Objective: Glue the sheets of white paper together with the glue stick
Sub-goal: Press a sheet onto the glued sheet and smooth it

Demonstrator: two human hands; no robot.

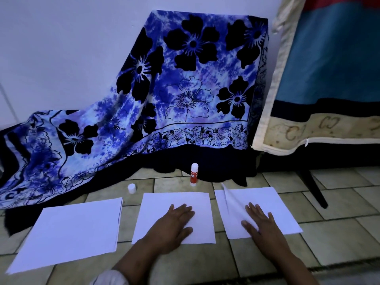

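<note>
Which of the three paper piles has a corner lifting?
The rightmost pile, under the right hand: its far left corner peels up. The middle pile and left pile lie flat.

Presses left hand [172,225] flat on middle sheet [176,200], right hand [265,225] flat on right sheet [273,200], on tiled floor [349,233], with uncapped glue stick [194,174] upright beyond.

Three lots of white paper span the lower frame: left paper [67,233], middle paper [158,210], right paper [273,200]. One glue stick [194,174] and one loose cap [131,188] sit above them. Two hands show: left hand [174,223] and right hand [261,225].
</note>
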